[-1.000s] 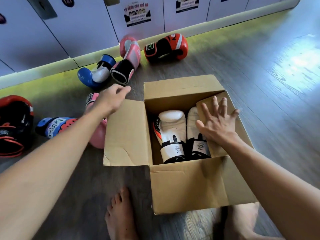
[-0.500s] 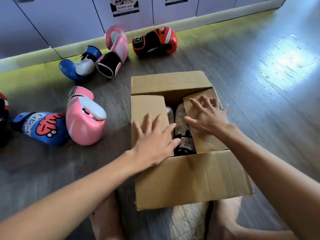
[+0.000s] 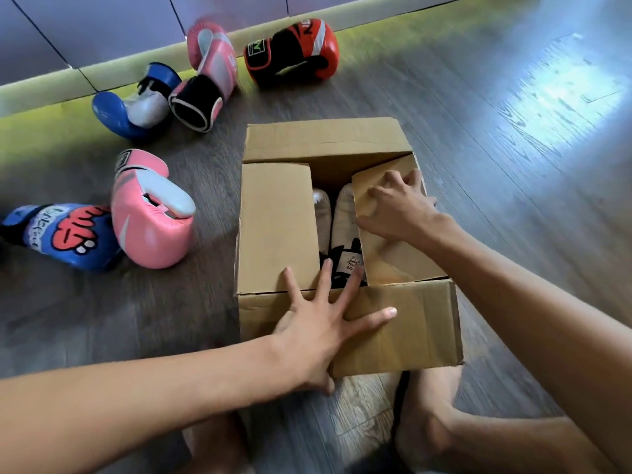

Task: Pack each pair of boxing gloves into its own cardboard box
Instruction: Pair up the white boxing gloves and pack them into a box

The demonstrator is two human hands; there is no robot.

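- Left hand [image 3: 328,323] lies flat with fingers straight and spread on the near flap [image 3: 410,302] of the cardboard box [image 3: 393,340], its fingertips reaching over the opening above a black cuff.
- Right hand [image 3: 396,206] bears on the right flap [image 3: 393,265] with bent fingers and the thumb along the flap's inner edge. Whether they hook the edge cannot be told.
- The pair of white gloves [image 3: 342,213] lies side by side inside the box, showing in the gap between both hands, cuffs toward the person.
- The left flap [image 3: 277,227] is folded flat over the opening; the far flap [image 3: 325,138] stands open.
- Five loose gloves lie on the wooden floor [image 3: 478,131] left of and beyond the box, the nearest a pink glove [image 3: 150,220] touching a blue glove [image 3: 58,234].
- Half a second ago the left hand rested on the left flap. A second ago that flap lay spread outward and both white gloves showed in full.
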